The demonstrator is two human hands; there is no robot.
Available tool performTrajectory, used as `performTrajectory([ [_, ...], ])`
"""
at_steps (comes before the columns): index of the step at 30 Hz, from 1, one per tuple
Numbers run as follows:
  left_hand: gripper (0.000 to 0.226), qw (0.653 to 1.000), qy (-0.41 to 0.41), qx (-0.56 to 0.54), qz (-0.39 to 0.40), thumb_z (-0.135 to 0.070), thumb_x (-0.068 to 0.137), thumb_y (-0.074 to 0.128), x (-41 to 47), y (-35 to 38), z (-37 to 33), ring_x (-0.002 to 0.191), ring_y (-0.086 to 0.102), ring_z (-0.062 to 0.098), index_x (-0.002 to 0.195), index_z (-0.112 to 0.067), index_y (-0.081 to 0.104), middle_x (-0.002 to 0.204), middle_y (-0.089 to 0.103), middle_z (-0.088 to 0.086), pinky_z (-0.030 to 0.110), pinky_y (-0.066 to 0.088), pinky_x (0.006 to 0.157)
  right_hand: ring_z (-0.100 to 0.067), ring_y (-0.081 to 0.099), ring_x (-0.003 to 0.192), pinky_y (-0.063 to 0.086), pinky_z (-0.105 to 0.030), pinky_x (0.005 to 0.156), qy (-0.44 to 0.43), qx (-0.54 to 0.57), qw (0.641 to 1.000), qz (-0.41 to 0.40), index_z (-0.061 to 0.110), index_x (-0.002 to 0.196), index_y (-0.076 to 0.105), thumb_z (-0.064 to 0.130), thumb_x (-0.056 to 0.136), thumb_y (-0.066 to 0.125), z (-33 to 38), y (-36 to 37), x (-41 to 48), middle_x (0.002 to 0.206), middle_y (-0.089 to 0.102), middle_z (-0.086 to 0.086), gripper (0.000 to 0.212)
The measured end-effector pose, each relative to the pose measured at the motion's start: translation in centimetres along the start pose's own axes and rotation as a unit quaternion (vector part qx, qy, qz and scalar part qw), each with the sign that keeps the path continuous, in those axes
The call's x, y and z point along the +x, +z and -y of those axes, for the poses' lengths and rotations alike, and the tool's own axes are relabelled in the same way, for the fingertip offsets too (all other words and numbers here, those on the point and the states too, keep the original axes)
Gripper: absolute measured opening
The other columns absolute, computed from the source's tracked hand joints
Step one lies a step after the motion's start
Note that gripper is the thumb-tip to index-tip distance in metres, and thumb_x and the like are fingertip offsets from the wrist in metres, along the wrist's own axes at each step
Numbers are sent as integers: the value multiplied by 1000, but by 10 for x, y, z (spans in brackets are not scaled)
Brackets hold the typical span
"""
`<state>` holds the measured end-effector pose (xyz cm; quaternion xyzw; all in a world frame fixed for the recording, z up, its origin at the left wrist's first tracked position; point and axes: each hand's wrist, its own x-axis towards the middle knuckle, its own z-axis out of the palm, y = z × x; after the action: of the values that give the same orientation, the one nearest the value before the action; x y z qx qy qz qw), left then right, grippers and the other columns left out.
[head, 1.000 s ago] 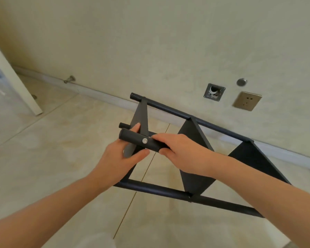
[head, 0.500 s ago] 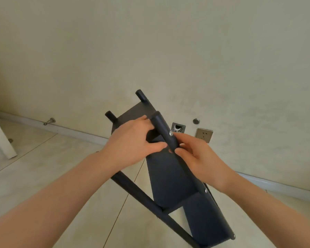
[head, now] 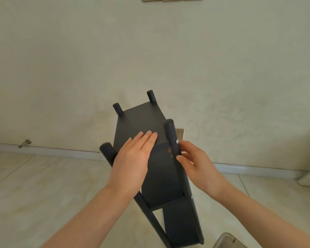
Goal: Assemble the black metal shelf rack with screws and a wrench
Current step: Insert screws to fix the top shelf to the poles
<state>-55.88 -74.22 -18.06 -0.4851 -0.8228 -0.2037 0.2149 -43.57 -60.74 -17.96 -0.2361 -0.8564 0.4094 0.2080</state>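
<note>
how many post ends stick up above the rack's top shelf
4: far left end, far right end, near right end above the right hand, near left end beside the left hand. None looks hidden.

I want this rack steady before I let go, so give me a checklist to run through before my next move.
1. Left hand flat on the top shelf: ok.
2. Right hand gripping the near right post: ok.
3. Screw present in that post: ok.
4. Four post tops showing above the shelf: ok.
5. Rack feet flat on the floor: cannot tell, out of frame.
6. Wrench at hand: cannot tell, not in view.
</note>
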Motion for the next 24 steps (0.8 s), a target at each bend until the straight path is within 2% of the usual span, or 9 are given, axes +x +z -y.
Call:
performTrajectory([
  [2, 72, 1000, -1, 11, -4, 8, 80, 77, -2, 1, -14, 137, 49, 26, 144, -14, 52, 146, 54, 5, 39, 35, 113, -14, 55, 126, 43, -34, 106, 7, -9, 1000, -18, 27, 138, 44, 19, 97, 57, -1, -2, -7, 137, 56, 8, 44],
  [4, 75, 999, 14, 22, -35, 13, 61, 88, -5, 1, -24, 120, 63, 35, 130, -5, 66, 130, 66, 13, 53, 52, 96, -16, 58, 124, 45, -34, 104, 11, 2, 999, -34, 28, 136, 43, 17, 96, 59, -2, -5, -12, 134, 58, 7, 44],
  [6, 74, 997, 21, 39, -63, 14, 53, 90, -8, 1, -29, 111, 67, 39, 122, -2, 70, 122, 70, 17, 57, 55, 86, -18, 59, 121, 46, -34, 103, 18, 22, 999, -35, 27, 134, 44, 15, 97, 58, -4, -7, -13, 133, 59, 5, 41],
  [10, 72, 993, 39, 59, -97, 14, 52, 90, -13, -4, -35, 107, 69, 41, 120, 0, 71, 119, 71, 19, 58, 57, 81, -18, 61, 119, 48, -37, 105, 15, 51, 998, -20, 25, 133, 46, 13, 98, 57, -6, -8, -19, 131, 60, 3, 39],
  [14, 67, 990, 64, 76, -97, 10, 58, 89, -16, -8, -42, 106, 69, 41, 121, -4, 71, 119, 71, 18, 56, 60, 78, -14, 65, 110, 50, -36, 103, -3, 75, 997, -13, 21, 128, 50, 7, 98, 56, -12, -17, -21, 118, 65, 3, 34],
  [20, 68, 992, 51, 94, -62, -6, 54, 96, -16, -16, -65, 101, 72, 35, 119, -8, 74, 115, 74, 14, 42, 61, 70, -14, 67, 108, 49, -45, 103, -25, 81, 996, 15, 15, 126, 51, 1, 98, 53, -20, -32, -16, 113, 68, -3, 32],
  [22, 57, 991, 68, 84, -83, -13, 58, 97, -15, -20, -68, 104, 72, 29, 111, -10, 77, 108, 76, 10, 38, 61, 70, -15, 67, 109, 48, -46, 104, -25, 80, 996, 14, 17, 125, 51, 1, 99, 51, -23, -33, -14, 114, 68, -2, 31],
  [24, 26, 980, 113, 67, -149, -13, 73, 87, -13, -27, -64, 113, 69, 28, 98, -8, 80, 98, 78, 7, 41, 57, 89, -15, 67, 109, 48, -46, 104, -28, 85, 996, 13, 17, 124, 52, -1, 99, 50, -26, -34, -13, 116, 67, -2, 31],
])
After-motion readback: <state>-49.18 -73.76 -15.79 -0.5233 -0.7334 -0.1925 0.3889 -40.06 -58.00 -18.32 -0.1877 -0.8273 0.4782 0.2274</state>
